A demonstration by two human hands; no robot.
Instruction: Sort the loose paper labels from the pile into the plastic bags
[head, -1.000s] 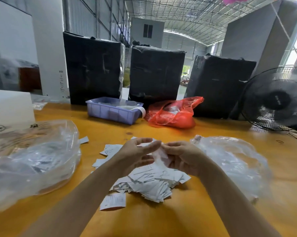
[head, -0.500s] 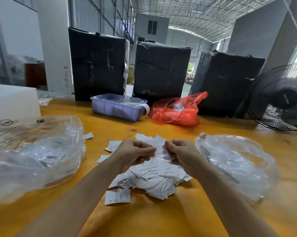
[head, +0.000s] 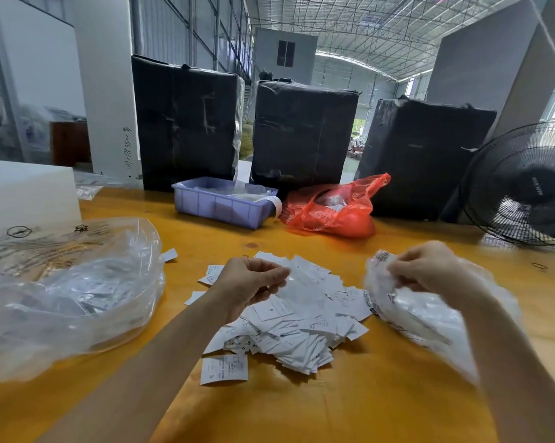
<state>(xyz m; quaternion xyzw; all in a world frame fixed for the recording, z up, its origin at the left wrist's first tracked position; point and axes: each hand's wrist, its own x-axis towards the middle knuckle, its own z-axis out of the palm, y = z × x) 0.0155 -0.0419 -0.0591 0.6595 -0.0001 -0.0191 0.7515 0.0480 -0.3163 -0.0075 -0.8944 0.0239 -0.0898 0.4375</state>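
head view: the left hand (head: 249,284) is pinching a label (head: 297,284) over the pile (head: 289,327) at frame centre. the right hand (head: 425,270) is gripping the right bag's (head: 429,318) rim.

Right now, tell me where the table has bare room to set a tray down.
Bare wood lies along the near edge of the table, below the label pile, and between the pile and the blue bin. It is crowded left, under the big clear bag, and right, under the smaller clear bag.
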